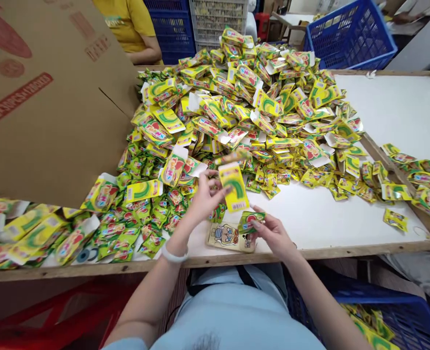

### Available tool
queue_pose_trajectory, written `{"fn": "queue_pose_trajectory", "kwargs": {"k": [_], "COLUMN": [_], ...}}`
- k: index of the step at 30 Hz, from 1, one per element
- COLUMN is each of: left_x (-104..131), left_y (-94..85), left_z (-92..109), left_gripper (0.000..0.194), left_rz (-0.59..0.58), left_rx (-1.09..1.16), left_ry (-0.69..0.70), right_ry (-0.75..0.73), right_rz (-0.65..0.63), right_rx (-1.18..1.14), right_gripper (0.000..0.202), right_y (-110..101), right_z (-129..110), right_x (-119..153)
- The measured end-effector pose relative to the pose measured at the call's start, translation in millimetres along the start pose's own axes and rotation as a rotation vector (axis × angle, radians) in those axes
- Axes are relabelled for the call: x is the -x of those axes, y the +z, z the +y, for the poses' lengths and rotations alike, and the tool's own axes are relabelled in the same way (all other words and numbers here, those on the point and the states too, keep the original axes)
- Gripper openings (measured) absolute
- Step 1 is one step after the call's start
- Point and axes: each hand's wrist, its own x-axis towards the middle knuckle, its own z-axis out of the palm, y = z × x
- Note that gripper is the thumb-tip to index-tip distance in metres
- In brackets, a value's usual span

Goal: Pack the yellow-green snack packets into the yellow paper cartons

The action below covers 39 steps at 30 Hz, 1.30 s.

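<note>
My left hand [208, 197] grips a small yellow candy box [233, 188] between thumb and fingers, its green curved print and barcode facing up. Just to the right and nearer me, my right hand [274, 234] pinches a green candy packet [250, 220] with red fruit print, close below the box. Beneath the packet a phone in a cartoon case [226, 236] lies at the table's front edge. A large heap of yellow candy boxes [236, 112], several with white flaps up, rises beyond my hands. Loose green packets [127, 238] lie to the left of my left hand.
A big cardboard carton [54, 107] stands at the left. Wooden strips [389, 170] edge and divide the white tabletop [317, 214]. A blue crate [349, 39] is beyond the table; another blue crate [400, 311] sits below right. Across the table is a person in a yellow shirt [136, 24].
</note>
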Motion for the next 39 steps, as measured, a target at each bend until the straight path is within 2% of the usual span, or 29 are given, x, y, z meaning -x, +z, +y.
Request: {"fn": "queue_pose_trajectory", "kwargs": {"k": [2,4,6,8,10,12,14,17,19,22,28,32,35,39], "left_x": [22,39,51,56,57,56,56,60,64,69,68,65,58,46], "left_y": [11.6,24.3,35.9,44.9,50.1,51.1,48.8,45.2,45.6,46.8,38.1,38.5,45.0,53.9], "left_z": [-7,-12,-12,-9,-2,7,17,28,32,31,23,16,13,11], "left_gripper": [0.061,0.057,0.058,0.058,0.051,0.042,0.035,0.035,0.039,0.048,0.052,0.053,0.055,0.054], "left_rz": [-0.08,-0.077,-0.103,-0.133,-0.07,0.005,-0.028,-0.289,-0.49,-0.662,-0.742,-0.851,-0.912,-0.997], "left_rx": [0.073,0.122,0.163,0.183,0.236,0.354,0.484,0.547,0.533,0.513,0.264,0.214,0.229,0.209], "left_ry": [-0.032,0.004,0.053,0.042,-0.031,-0.127,-0.185,-0.197,-0.214,-0.25,-0.291,-0.337,-0.34,-0.355], "right_ry": [-0.116,-0.325,-0.523,-0.638,-0.674,-0.657,-0.599,-0.547,-0.549,-0.554,-0.441,-0.401,-0.369,-0.324], "right_rz": [0.052,0.149,0.199,0.151,0.054,-0.003,0.016,0.129,0.176,0.135,-0.094,-0.272,-0.337,-0.297], "right_rx": [0.118,0.396,0.688,0.87,0.919,0.831,0.61,0.241,0.151,0.261,0.775,1.002,1.058,0.998], "right_gripper": [0.037,0.027,0.027,0.034,0.038,0.035,0.027,0.015,0.014,0.021,0.026,0.027,0.031,0.024], "right_y": [14,22,28,33,36,35,30,22,21,24,16,3,-4,-12], "right_z": [5,9,13,13,6,-12,-39,-83,-104,-118,-124,-132,-136,-126], "right_x": [-6,-8,-5,3,14,26,34,32,23,6,6,14,13,8]}}
